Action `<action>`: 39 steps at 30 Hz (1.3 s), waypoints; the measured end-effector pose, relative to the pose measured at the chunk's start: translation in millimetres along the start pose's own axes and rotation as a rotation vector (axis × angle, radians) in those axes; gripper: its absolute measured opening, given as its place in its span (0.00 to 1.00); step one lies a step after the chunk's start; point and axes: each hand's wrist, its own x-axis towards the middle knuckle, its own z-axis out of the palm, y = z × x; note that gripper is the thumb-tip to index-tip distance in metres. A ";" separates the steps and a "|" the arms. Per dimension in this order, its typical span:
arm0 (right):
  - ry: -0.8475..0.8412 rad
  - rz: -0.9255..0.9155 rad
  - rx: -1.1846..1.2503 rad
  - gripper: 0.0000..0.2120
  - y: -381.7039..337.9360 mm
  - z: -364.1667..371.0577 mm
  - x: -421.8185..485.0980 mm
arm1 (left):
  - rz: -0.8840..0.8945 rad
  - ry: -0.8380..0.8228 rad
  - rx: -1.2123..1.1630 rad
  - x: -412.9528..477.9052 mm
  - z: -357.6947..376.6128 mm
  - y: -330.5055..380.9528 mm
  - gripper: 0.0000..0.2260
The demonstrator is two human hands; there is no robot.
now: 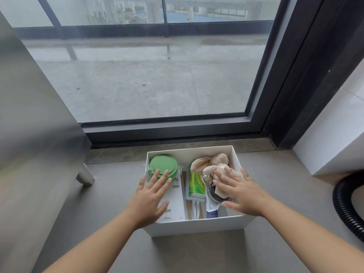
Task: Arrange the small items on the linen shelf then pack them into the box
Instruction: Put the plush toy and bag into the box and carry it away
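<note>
A white box (197, 226) stands on the grey floor in front of the window, holding several small items. My left hand (151, 198) lies flat with fingers spread over a white flat carton (176, 201), fingertips touching a round green lidded container (162, 164) in the box's back left corner. Fingers apart, my right hand (239, 194) rests on a beige plush rabbit (210, 164) and a clear bag with a black ring (213, 196). Between the hands lies a green-and-yellow pack in a clear tray (195, 186). Neither hand grips anything.
A grey metal cabinet (29, 134) with a round foot (85, 176) stands at the left. A black-framed window (157, 127) rises just behind the box. A white wall block (334, 134) and a black corrugated hose (346, 205) are at the right.
</note>
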 end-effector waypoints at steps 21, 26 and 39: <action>0.115 -0.618 -0.387 0.16 55.8 -38.8 -20.1 | 0.656 0.003 0.346 -22.8 -31.6 -71.6 0.19; 0.104 -0.679 -0.384 0.06 66.5 -32.7 -19.5 | 0.725 -0.019 0.399 -18.0 -28.5 -79.1 0.21; 0.222 -0.875 -0.513 0.08 80.1 -31.0 5.7 | 1.008 0.183 0.304 12.8 -25.4 -85.6 0.09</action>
